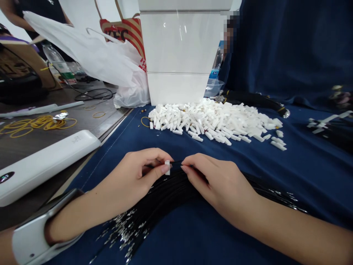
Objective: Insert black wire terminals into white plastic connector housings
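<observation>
Between the thumb and fingers of my left hand is a small white piece. My right hand pinches a thin black cord that runs across to the white piece. Under both hands lies a thick bundle of black cords, with shiny metal ends spread at the lower left and on the right. Beyond the hands, a wide heap of small white pieces rests on the dark blue cloth.
A white box stands behind the heap, beside a white plastic bag. On the left are a long white device and yellow rubber bands. A black cord bundle lies at the back right. A person is at the upper left.
</observation>
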Demonstrator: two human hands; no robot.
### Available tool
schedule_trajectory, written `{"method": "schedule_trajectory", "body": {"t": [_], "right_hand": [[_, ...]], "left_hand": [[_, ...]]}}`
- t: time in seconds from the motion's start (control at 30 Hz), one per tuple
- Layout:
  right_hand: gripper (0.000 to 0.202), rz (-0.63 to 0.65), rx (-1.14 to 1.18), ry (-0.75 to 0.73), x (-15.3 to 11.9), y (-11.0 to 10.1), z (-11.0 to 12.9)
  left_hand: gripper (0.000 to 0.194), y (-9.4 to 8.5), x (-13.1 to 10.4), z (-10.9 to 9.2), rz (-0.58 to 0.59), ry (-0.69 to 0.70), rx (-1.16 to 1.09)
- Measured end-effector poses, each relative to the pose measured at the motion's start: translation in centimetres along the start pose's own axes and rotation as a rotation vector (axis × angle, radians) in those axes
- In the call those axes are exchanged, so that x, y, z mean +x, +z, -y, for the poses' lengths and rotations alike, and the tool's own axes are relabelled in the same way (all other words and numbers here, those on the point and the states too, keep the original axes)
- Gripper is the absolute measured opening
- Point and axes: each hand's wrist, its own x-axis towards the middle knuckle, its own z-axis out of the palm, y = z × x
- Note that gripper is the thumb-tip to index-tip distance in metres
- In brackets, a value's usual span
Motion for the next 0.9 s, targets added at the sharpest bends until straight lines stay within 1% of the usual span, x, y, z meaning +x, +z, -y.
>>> {"method": "schedule_trajectory", "body": {"t": [0.13, 0.37, 0.6, 0.9], "right_hand": [[0.018, 0.053, -0.007, -0.003, 0.09, -0.16, 0.15], [0.013, -0.041, -0.003, -0.003, -0.28, -0.1, 0.32], [0.015, -0.025, -0.017, -0.018, -0.05, 0.02, 0.27], [0.018, 0.0, -0.066, -0.017, -0.29, -0.07, 0.27]], "left_hand": [[0.01, 0.12, -0.23, -0.17, 0.0, 0.024, 0.012], [0.011, -0.26, -0.02, -0.49, 0.043, -0.013, -0.036], [0.01, -0.09, -0.19, -0.46, 0.043, 0.009, -0.081], [0.009, -0.11, -0.06, -0.37, 0.046, -0.013, -0.06]]}}
